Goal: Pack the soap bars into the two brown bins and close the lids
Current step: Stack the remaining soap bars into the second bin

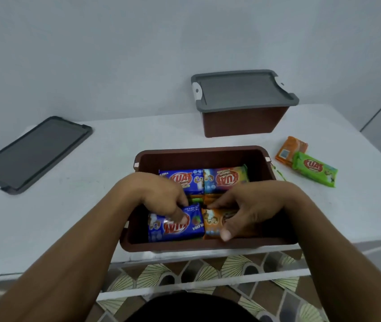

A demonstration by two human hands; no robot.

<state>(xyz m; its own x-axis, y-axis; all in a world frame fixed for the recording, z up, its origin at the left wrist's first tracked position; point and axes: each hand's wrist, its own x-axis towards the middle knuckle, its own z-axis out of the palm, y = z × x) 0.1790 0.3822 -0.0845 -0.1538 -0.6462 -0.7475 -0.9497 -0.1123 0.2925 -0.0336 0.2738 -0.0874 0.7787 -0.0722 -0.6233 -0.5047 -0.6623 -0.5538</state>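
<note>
While the left grip (161,196) pinches the blue soap bar (193,228), the right grip (250,205) curls round the orange soap bar (210,222), both inside the open brown bin (198,155). Behind it on the bench (91,163) sits the lidded bin (243,123).

open bin (208,156) before lidded bin (245,122), loose lid (31,154) left

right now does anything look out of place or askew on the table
Two soap bars lie outside the open bin, to its right: a green bar overlapping an orange bar, both askew. The loose lid lies angled at the left. Nothing looks spilled or damaged.
</note>
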